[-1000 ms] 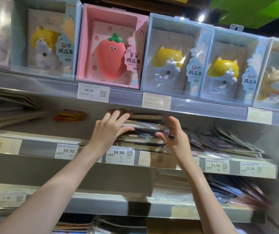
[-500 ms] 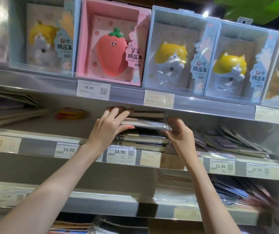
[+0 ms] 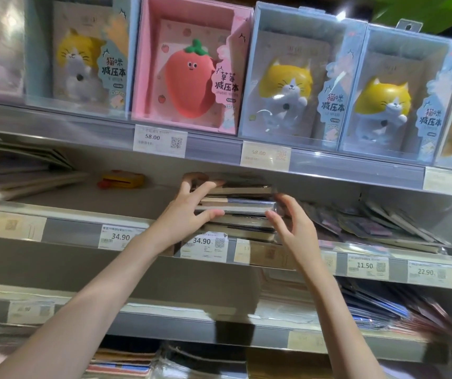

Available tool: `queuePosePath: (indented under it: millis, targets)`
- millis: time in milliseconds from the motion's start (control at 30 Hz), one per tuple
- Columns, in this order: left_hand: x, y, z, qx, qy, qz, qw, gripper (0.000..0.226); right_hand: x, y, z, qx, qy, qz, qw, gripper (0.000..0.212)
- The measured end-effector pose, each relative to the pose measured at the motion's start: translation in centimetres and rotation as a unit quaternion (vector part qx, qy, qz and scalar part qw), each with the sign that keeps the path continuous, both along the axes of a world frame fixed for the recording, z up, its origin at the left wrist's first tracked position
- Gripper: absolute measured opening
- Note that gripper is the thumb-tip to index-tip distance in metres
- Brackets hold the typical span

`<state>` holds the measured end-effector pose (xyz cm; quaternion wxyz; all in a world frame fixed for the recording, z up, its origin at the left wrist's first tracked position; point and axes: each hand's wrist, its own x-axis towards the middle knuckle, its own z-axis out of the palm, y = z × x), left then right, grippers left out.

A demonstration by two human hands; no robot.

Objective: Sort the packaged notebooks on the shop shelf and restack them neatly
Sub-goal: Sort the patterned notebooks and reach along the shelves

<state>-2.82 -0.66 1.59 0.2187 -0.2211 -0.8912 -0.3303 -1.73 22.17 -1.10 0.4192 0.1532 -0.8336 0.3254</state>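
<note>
Your left hand (image 3: 184, 214) presses spread fingers against the left edge of the stack of packaged notebooks (image 3: 240, 212), which sits directly below the pink strawberry box (image 3: 189, 67), while your right hand (image 3: 292, 225) touches the stack's right edge, fingers loosely open.

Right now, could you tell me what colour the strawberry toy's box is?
Pink; the strawberry box shows best in the head view.
</note>
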Motion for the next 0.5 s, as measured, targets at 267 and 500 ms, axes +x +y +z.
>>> queuePosePath:
  millis: [267,500]
  targets:
    - [-0.4,0.5,0.3,-0.025,-0.055,-0.003,0.998,0.058,-0.2,-0.7,-0.1,-0.046,-0.009,-0.025,0.999,0.034]
    - [1.0,0.5,-0.6,-0.039,0.046,0.046,0.997,0.047,0.6,-1.6,-0.9,-0.015,-0.033,-0.067,0.997,0.045]
